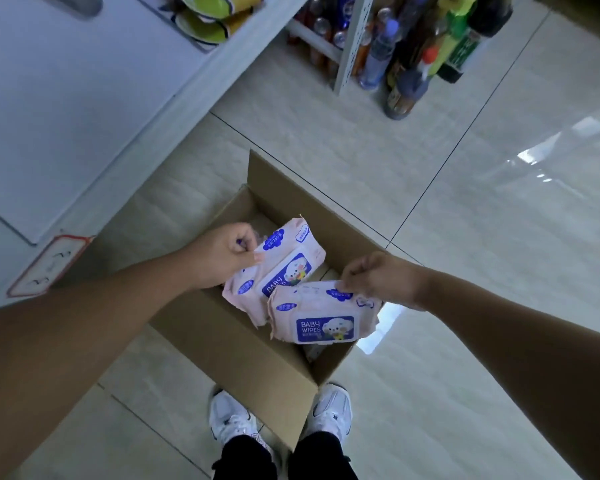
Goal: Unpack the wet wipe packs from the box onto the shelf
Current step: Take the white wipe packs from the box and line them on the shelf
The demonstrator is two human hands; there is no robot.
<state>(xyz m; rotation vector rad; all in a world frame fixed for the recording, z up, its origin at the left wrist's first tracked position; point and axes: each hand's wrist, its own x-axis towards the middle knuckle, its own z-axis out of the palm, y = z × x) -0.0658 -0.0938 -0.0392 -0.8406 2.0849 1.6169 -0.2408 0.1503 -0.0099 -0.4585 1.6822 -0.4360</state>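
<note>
An open cardboard box point(229, 344) stands on the tiled floor in front of my feet. My left hand point(222, 254) pinches the edge of a pink baby wipes pack point(284, 268) held tilted above the box. My right hand point(378, 278) pinches the top edge of a second pink wipes pack point(323, 317), which hangs over the box's right side with its blue label facing me. The inside of the box is mostly hidden by the two packs. A white shelf point(66, 109) runs along the left, just above the box.
A price tag holder point(45, 265) hangs on the shelf's front edge. Yellow-green packages point(208, 19) lie at the shelf's far end. Another rack with several bottles point(406, 50) stands at the back. My white shoes point(232, 414) touch the box's near corner. Glossy tiles spread to the right.
</note>
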